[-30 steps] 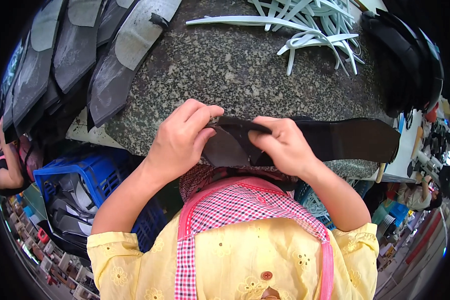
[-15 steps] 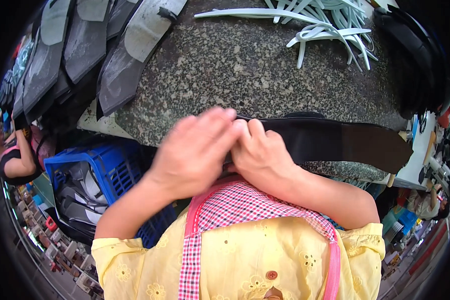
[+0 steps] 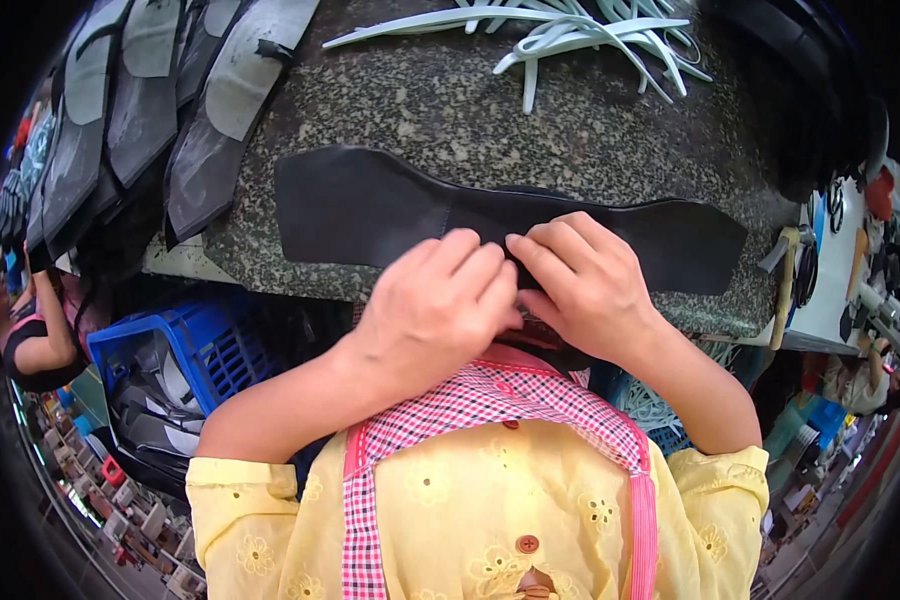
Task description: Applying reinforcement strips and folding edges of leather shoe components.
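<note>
Two hands meet over the black panel at the bench edge

Head view, and here's the black panel (image 3: 360,205), lying lengthwise along the near side of the speckled stone worktop (image 3: 400,110), its wide ends out to either side. Both hands are at its narrower middle! The left hand (image 3: 445,295) has its fingers curled right in, knuckles up; they hide the tips, so I can't tell what it grips. Beside it, the right hand (image 3: 590,285) is mostly closed, index finger above and thumb below, apparently pinching the near edge. Working at the middle probably lets the stone carry both ends.

Now the edges: the worktop's front lip runs just under the panel, close to the checked apron (image 3: 510,385), so elbow room is tight this side. Beyond, speckled stone stretches to the pale strips (image 3: 590,30), leaving reach forward. Grey pieces (image 3: 215,130) overlap at the left, likely grouped for easy reach; a wooden-handled tool (image 3: 786,290) sits by the right-hand edge.
</note>
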